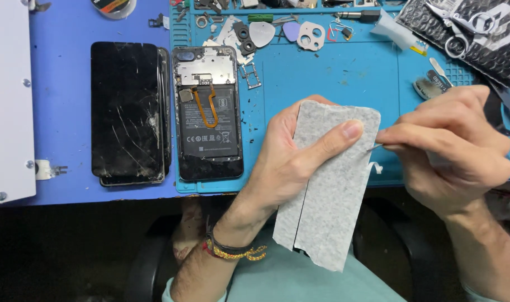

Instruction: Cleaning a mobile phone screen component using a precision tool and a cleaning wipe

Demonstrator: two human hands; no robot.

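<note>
Two hands work on a grey speckled sheet [327, 179] above a blue tabletop [344, 84].
Left hand [291, 162] fingers grip the sheet; right hand [451, 148] pinches tweezers [376, 147] at its edge. An opened phone [207, 112] lies left.

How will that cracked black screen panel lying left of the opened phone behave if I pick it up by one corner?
The cracked screen panel is probably fragile: scratches and fractures run across its glass, so it may shed splinters. It looks thin and flat, likely light, and could flex where cracked. Its glossy face seems slippery on the blue mat. Both the left hand and right hand are busy elsewhere.
</note>
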